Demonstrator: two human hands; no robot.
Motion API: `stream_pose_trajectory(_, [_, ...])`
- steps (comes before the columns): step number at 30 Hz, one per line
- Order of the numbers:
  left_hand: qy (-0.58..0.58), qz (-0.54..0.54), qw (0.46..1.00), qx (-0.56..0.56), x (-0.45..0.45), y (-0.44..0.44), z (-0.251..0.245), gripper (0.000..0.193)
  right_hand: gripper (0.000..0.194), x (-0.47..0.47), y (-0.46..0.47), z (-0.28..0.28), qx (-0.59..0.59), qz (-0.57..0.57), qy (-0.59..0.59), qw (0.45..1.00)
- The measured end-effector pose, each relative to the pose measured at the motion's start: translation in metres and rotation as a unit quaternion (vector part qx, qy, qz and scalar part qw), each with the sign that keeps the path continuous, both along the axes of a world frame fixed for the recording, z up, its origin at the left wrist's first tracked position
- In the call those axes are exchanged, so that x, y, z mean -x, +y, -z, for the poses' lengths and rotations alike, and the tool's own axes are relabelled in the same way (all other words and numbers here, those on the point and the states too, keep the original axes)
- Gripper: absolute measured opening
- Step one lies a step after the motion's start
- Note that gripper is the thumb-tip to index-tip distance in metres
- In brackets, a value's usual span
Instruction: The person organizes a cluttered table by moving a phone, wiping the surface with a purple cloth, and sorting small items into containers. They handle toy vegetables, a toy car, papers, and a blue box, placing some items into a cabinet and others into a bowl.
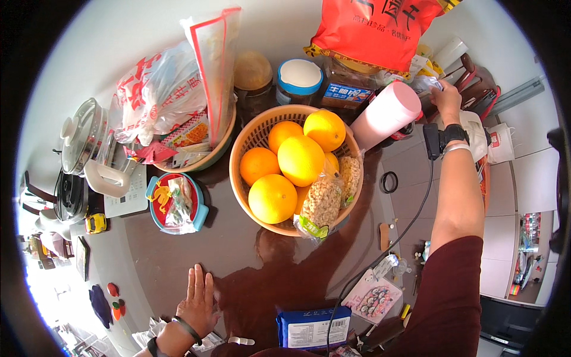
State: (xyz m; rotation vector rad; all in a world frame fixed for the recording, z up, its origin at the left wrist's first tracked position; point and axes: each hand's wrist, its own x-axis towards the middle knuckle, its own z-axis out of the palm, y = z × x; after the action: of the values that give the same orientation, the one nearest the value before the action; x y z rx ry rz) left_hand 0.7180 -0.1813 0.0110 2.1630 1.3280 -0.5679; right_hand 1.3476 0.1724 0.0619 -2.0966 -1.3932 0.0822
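My left hand [196,296] rests palm down on the glossy dark brown tabletop [174,247], fingers stretched out, holding nothing. At the far right my right hand [446,99] pinches a crumpled white wrapper [427,83] just below a large red snack bag [370,35]. Close to that hand stands a pink bottle [388,111], tilted in the view. Between the hands sits an orange plastic basket [238,196] with several oranges [301,160] and clear packets of puffed grain snack [322,201]. What lies behind the right fingers is partly hidden.
A black cable [419,214] runs from my right wrist across the table. Jars with a blue-rimmed lid [299,73] stand at the back. A blue dish [203,214], a glass pot [80,134], a blue packet [314,328] and a yellow toy car [96,223] are around.
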Motion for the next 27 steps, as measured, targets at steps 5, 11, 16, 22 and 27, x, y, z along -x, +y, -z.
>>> stream_pose_trajectory(5, [-0.011, -0.021, 0.999, -0.025, 0.005, -0.005, 0.009, 0.083, 0.043, 0.029, -0.044, -0.022, -0.229, 0.040, -0.141, 0.962])
stream_pose_trajectory(11, [-0.026, -0.019, 0.999, -0.031, 0.005, -0.005, 0.007, 0.083, 0.015, 0.131, -0.159, -0.028, -0.205, -0.139, 0.210, 0.946])
stream_pose_trajectory(16, [-0.001, -0.012, 1.000, -0.006, 0.005, -0.005, 0.004, 0.091, 0.027, 0.194, -0.195, -0.015, 0.118, -0.170, 0.185, 0.961])
stream_pose_trajectory(22, [0.003, 0.013, 1.000, -0.025, 0.011, -0.009, 0.011, 0.091, 0.041, 0.226, -0.197, 0.010, 0.295, -0.108, 0.441, 0.841])
stream_pose_trajectory(27, [0.024, 0.026, 0.999, -0.014, 0.012, -0.008, 0.015, 0.093, 0.040, 0.237, -0.204, 0.025, 0.272, -0.105, 0.429, 0.855])
